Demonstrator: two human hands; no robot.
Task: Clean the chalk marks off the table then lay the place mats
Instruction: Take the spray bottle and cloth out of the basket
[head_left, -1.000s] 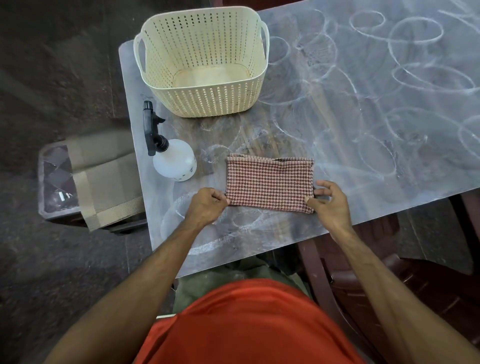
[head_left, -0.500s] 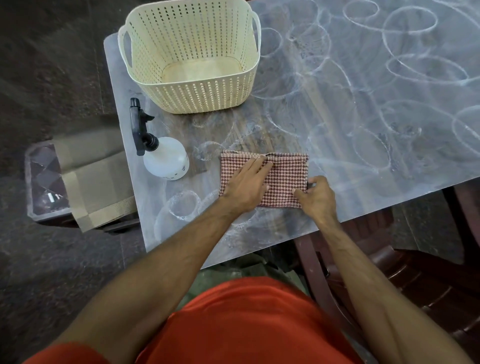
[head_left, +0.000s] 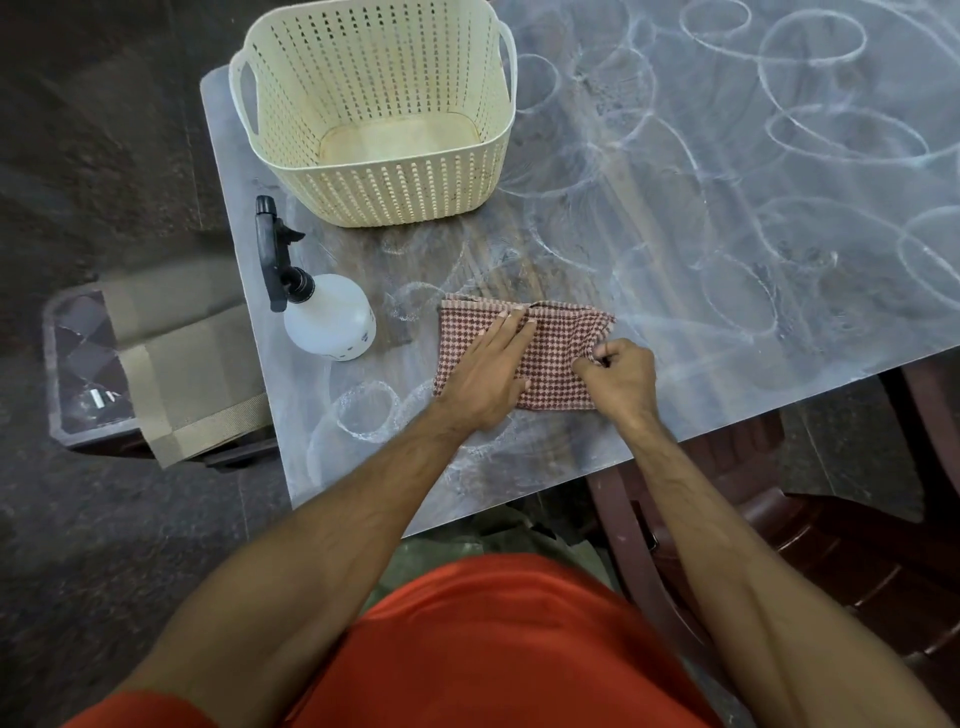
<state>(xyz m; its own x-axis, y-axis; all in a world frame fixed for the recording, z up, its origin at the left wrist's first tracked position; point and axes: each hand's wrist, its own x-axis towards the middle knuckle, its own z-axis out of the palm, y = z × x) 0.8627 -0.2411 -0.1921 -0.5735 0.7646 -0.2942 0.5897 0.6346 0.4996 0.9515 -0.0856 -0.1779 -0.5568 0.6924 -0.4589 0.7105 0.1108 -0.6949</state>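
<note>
A red-and-white checked cloth (head_left: 558, 332) lies folded on the table (head_left: 727, 322) near its front edge. My left hand (head_left: 488, 374) presses flat on the cloth's left half, fingers straight. My right hand (head_left: 621, 382) pinches the cloth's right edge and bunches it inward. White chalk loops (head_left: 810, 47) cover most of the tabletop. Beige place mats (head_left: 192, 374) lie on a low stool left of the table.
A cream perforated basket (head_left: 379, 171) stands empty at the table's back left. A white spray bottle (head_left: 324, 322) with a black trigger stands left of the cloth. A dark red chair (head_left: 779, 545) sits under the table's front right edge.
My left hand left the cloth's left edge and now lies flat on top of it. My right hand has drawn the right edge inward, making the cloth narrower.
</note>
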